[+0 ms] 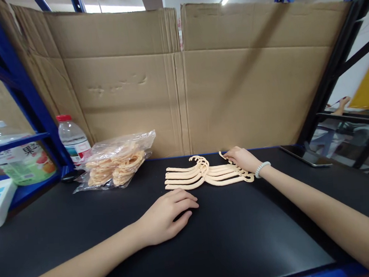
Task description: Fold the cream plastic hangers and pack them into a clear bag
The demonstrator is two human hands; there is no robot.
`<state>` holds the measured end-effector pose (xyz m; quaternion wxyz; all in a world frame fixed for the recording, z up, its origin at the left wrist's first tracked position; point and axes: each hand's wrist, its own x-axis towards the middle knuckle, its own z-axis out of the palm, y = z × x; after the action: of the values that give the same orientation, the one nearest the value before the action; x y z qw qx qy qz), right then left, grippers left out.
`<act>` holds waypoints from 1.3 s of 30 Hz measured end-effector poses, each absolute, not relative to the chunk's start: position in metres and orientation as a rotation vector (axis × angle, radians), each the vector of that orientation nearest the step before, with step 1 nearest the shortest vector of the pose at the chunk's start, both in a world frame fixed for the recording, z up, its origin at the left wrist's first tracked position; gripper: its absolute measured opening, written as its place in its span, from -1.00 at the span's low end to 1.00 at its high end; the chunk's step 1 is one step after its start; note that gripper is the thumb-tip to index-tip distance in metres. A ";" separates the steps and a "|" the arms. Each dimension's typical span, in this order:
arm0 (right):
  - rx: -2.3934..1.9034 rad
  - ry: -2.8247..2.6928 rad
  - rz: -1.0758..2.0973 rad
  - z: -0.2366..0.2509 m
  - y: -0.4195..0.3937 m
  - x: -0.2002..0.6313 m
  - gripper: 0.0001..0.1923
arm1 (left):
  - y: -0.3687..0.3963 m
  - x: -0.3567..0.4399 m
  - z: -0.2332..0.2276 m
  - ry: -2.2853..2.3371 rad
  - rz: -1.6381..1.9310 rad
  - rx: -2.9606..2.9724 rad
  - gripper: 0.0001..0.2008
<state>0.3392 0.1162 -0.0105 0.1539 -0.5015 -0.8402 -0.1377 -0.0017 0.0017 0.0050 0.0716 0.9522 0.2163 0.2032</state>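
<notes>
Cream hangers (203, 171) lie overlapped near the far edge of the table (219, 243), right of a clear plastic bag (118, 161). The right hand (242, 158) is at their right ends; whether it grips one, I can't tell. The left hand (168, 215) rests nearer the front edge, fingers loosely apart.

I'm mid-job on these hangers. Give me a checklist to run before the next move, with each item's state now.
1. Left hand free: ok; it lies back up near the hangers, nothing visible in it.
2. Right hand grip: cannot tell; its fingers hide what they hold or touch.
3. Hangers grouped: ok; they lie overlapped, hooks toward the cardboard.
4. Hangers fully visible: not ok; the right hand covers part of their right side.
5. Plastic bag apart from both hands: ok; it lies left of the hangers.
6. Dark flat device clear of the right hand: ok; it lies farther right.
</notes>
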 end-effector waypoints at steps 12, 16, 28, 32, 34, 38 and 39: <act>-1.318 -2.274 -0.453 -0.005 0.106 0.338 -0.69 | 0.002 -0.002 0.004 0.655 0.573 2.870 -0.74; -1.245 -2.092 -0.407 -0.003 0.102 0.345 -0.72 | 0.002 -0.002 0.004 0.652 0.555 2.866 -0.73; -0.906 -1.310 0.620 0.022 0.041 0.284 -0.76 | -0.005 0.006 0.000 0.923 0.762 2.188 -0.73; -0.789 -1.306 1.211 0.018 0.001 0.240 -0.72 | -0.009 0.010 -0.001 0.940 0.906 1.794 -0.58; -0.769 -1.350 1.364 0.015 -0.013 0.228 -0.74 | -0.011 0.012 0.001 0.939 0.959 1.629 -0.61; -0.792 -1.412 1.478 0.006 -0.020 0.217 -0.73 | -0.013 0.013 0.005 0.867 0.982 1.442 -0.78; -0.803 -1.427 1.487 0.004 -0.018 0.216 -0.73 | -0.013 0.013 0.005 0.856 0.981 1.412 -0.79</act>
<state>0.2162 -0.0184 0.0038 0.4482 -0.3244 -0.5768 0.6010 0.0125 -0.0129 0.0055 0.5733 0.6024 0.3652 0.4185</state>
